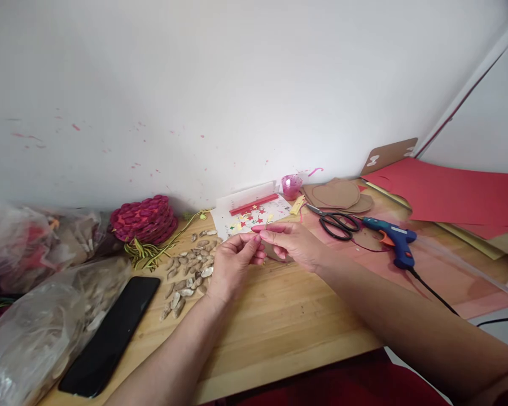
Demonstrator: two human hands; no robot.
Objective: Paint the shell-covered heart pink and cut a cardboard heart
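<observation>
My left hand (236, 260) and my right hand (285, 241) meet fingertip to fingertip above the middle of the wooden table (279, 321). Both are closed in a pinch, and what lies between the fingertips is too small to make out. A brown piece shows partly below my right hand. Left of my left hand lie many peanut shells (192, 265). Just beyond the hands, a white sheet (224, 211) bears small red, yellow and green stars (260, 220) and a red strip (254, 204).
A phone (110, 338) and plastic bags (46, 316) lie left, below a stack of dark pink pieces (144, 219). Black-handled scissors (338, 225), a blue glue gun (392, 237) with a cord, brown cardboard shapes (332, 194) and red sheets (452, 189) are right. A pink cup (291, 186) stands behind.
</observation>
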